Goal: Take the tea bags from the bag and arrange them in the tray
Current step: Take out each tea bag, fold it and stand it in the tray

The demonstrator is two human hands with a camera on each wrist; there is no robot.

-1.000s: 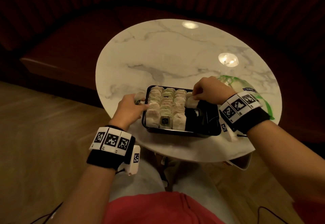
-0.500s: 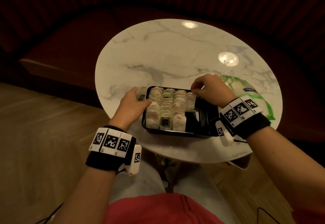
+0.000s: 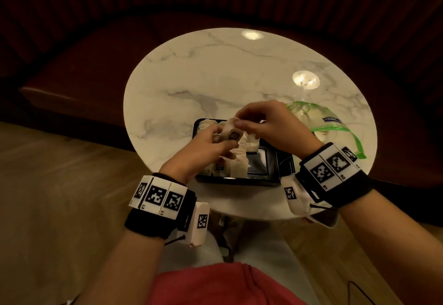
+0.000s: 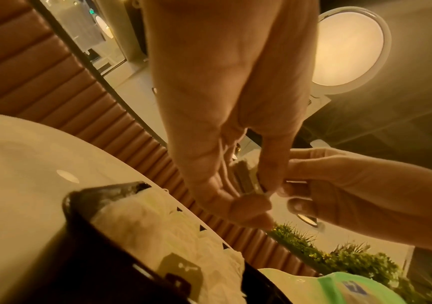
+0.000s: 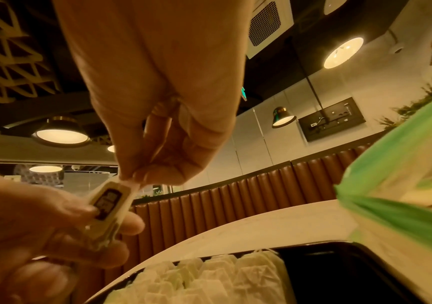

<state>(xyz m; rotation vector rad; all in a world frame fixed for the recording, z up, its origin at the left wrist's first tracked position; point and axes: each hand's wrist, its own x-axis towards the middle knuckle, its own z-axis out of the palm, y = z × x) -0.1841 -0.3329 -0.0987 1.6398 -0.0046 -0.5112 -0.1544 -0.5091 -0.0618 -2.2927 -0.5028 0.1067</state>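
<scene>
A white tea bag [image 3: 230, 132] with a dark tag is held in the air above the black tray [image 3: 239, 181]. My left hand [image 3: 224, 140] grips its lower part and my right hand [image 3: 239, 122] pinches its top end. In the right wrist view my right hand [image 5: 134, 179] pinches the tea bag [image 5: 108, 205] at its tip. In the left wrist view the left hand [image 4: 256, 195] holds the tea bag [image 4: 246, 176] with loose strings. Several rows of tea bags [image 3: 239, 161] fill the tray's left side. The plastic bag [image 3: 330, 127] with a green zip lies to the right.
The tray sits at the near edge of a round marble table [image 3: 215, 77]. The tray's right part [image 3: 259, 163] holds no tea bags. A dark red bench [image 3: 84, 70] curves behind the table. My lap is just below the table's edge.
My left hand left the tray's left edge and carried its tea bag up over the tray. My right hand rose from the tea bag rows and now pinches that bag.
</scene>
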